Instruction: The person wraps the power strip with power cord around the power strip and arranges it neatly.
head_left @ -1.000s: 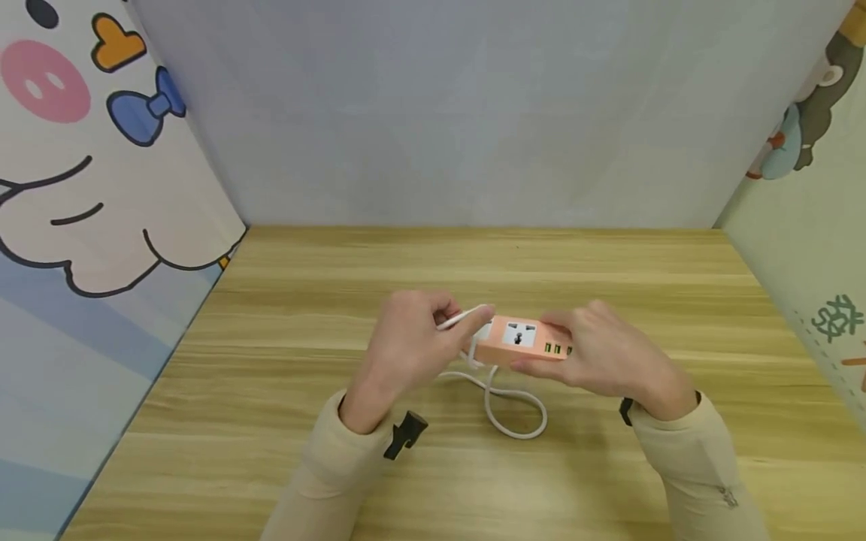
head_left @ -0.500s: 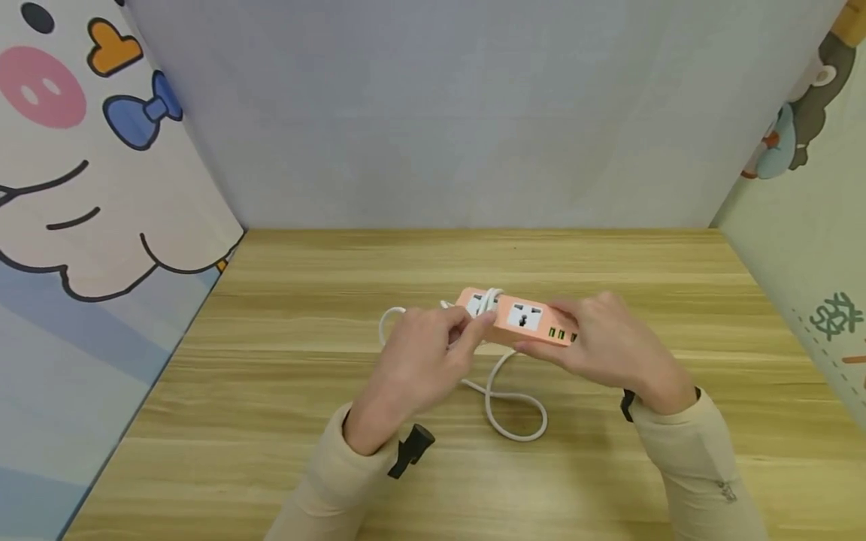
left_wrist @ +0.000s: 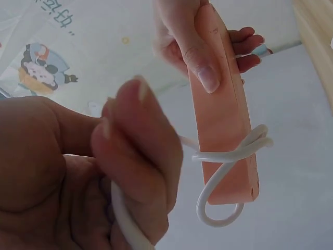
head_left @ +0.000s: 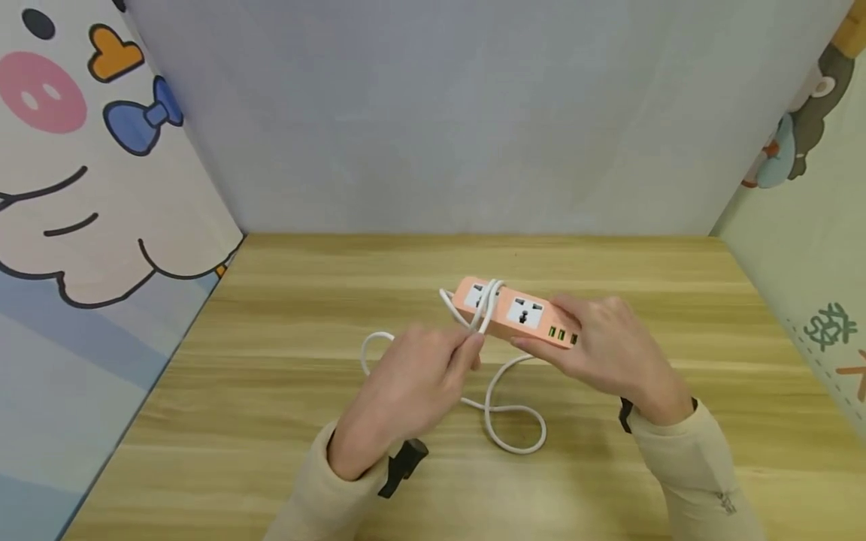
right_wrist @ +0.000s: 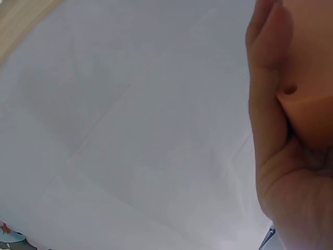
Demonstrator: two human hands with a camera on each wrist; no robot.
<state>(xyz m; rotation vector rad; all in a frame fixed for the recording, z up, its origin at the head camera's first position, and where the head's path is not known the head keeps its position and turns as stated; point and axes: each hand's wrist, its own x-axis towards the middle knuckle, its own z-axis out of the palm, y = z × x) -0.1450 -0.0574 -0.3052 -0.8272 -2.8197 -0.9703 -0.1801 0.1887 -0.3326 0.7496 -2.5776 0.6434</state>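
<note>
My right hand (head_left: 609, 342) grips the right end of an orange power strip (head_left: 504, 312), thumb on the near side and fingers round the far side. White sockets and several USB ports show on its upper face. A white cord (head_left: 489, 304) loops round the strip's left part. Just in front of that end, my left hand (head_left: 413, 383) pinches the cord between thumb and curled fingers, apart from the strip. In the left wrist view the cord (left_wrist: 125, 219) runs through the curled fingers, and the wraps cross over the orange body (left_wrist: 221, 120). The cord's plug is not seen.
A slack loop of cord (head_left: 517, 451) hangs or lies below the strip, over the wooden table (head_left: 271, 451). A grey wall panel (head_left: 473, 120) stands behind the table, with cartoon-printed panels (head_left: 101, 188) at the sides.
My left hand has gone from over the strip's left end down toward me, drawing the cord across its top. That end of the strip has risen and tilted away; the right hand keeps its grip.
</note>
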